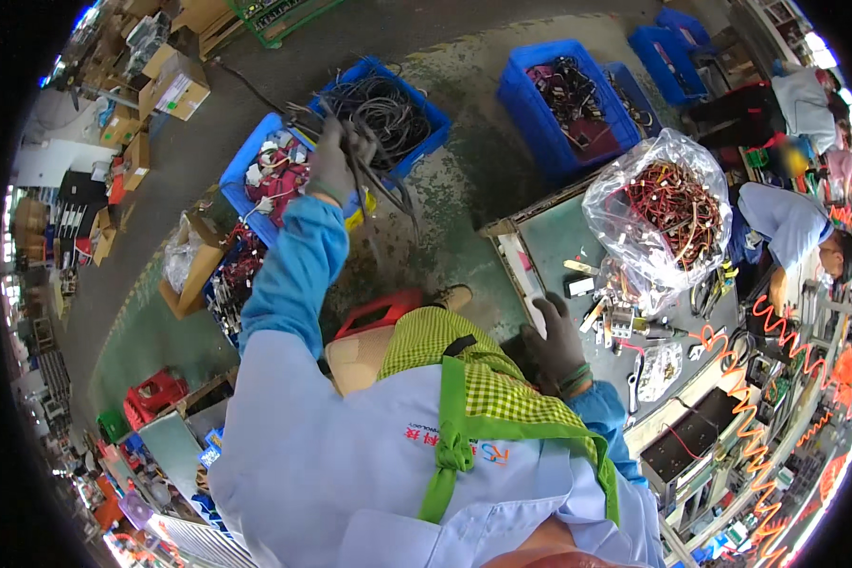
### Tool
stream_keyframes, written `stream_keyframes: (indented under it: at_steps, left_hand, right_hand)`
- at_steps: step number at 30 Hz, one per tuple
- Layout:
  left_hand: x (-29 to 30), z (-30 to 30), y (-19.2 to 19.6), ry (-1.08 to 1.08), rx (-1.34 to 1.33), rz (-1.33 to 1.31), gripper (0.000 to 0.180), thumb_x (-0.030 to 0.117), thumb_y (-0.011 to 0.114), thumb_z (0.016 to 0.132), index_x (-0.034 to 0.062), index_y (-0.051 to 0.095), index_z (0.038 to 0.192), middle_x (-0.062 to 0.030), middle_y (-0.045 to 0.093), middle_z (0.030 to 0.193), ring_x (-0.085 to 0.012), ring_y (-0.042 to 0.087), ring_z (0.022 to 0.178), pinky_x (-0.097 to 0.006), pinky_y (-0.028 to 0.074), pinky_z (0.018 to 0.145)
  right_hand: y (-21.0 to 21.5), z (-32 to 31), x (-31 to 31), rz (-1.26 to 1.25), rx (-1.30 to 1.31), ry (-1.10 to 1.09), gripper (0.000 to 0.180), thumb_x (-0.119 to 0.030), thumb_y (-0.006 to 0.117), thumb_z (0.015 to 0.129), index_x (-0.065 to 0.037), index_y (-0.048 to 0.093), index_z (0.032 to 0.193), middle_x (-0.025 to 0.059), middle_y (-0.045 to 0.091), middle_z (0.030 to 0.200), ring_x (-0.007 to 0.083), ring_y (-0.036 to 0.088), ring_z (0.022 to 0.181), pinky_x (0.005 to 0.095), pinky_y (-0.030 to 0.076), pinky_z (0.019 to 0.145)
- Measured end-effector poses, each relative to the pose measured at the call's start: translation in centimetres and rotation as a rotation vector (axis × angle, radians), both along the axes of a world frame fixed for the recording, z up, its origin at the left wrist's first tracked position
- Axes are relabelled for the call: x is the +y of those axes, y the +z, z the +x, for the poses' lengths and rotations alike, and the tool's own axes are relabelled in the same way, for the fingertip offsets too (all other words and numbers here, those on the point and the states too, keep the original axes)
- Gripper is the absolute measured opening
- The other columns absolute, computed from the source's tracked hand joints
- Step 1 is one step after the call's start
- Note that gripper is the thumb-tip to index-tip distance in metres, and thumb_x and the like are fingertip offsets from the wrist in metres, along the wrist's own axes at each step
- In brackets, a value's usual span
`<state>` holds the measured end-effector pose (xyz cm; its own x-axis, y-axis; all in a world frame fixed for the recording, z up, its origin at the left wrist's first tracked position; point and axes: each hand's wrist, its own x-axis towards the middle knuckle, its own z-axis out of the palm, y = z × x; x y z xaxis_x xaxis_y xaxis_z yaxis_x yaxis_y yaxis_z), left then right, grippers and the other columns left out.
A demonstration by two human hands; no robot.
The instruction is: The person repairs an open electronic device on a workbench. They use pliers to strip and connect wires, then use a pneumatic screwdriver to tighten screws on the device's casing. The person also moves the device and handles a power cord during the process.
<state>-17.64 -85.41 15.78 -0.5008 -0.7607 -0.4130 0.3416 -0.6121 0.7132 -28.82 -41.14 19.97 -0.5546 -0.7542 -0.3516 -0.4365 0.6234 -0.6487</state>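
My left hand, in a dark grey glove, reaches out over the blue bins at the upper left. It is closed on a bundle of black cables, whose loose ends hang to its right. Beyond it, a blue bin holds a heap of coiled black cables. A second blue bin beside my wrist contains red and white connector parts. My right hand, also gloved, rests at the workbench edge with its fingers apart, next to a pale strip.
A clear plastic bag of red and dark wires sits on the workbench among hand tools. Farther back stands a blue crate of cables. Orange coiled hoses hang at the right, near a co-worker. A red stool is beside my legs.
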Motion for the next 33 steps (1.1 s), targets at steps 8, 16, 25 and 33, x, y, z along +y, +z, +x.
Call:
stream_keyframes:
  at_steps: [8,16,25,33]
  left_hand:
    - [-11.9,-4.4,6.8,0.173,-0.009,-0.09,0.03,0.036,0.055,0.095,0.0081,0.052,0.083,-0.0027,0.045,0.063,-0.0206,0.046,0.057,-0.048,0.05,0.08]
    - [-28.0,-4.6,-1.8,-0.085,-0.624,-0.458,0.038,0.036,0.057,0.091,0.001,0.057,0.105,-0.0151,0.052,0.107,-0.0329,0.052,0.098,-0.048,0.045,0.096]
    - [-10.2,-5.5,-20.0,-1.228,-1.375,-1.665,0.035,0.018,0.045,0.09,0.0076,0.057,0.121,-0.0216,0.064,0.106,-0.0411,0.066,0.084,-0.047,0.056,0.071]
    - [20.7,5.7,-35.9,-1.73,-0.643,-1.3,0.037,0.034,0.048,0.09,0.0061,0.066,0.106,-0.0242,0.063,0.109,-0.0391,0.061,0.099,-0.048,0.048,0.088]
  right_hand:
    - [-5.8,1.6,7.9,0.17,0.05,-0.156,0.045,-0.027,0.068,0.077,-0.007,0.054,0.115,0.0231,0.051,0.121,0.0403,0.056,0.104,0.0456,0.049,0.086]
    - [-6.4,2.5,10.4,0.465,-0.092,-0.241,0.046,-0.03,0.067,0.078,-0.004,0.056,0.114,0.0209,0.053,0.119,0.0404,0.052,0.109,0.0455,0.046,0.092]
    - [-9.4,5.0,15.7,0.399,-0.103,-0.343,0.042,-0.032,0.067,0.078,-0.005,0.061,0.11,0.0193,0.061,0.111,0.0394,0.051,0.111,0.0455,0.045,0.093]
    - [-12.2,9.4,23.0,0.443,-0.25,-0.58,0.043,-0.037,0.063,0.083,-0.003,0.063,0.108,0.0187,0.067,0.103,0.0345,0.063,0.101,0.0403,0.049,0.089]
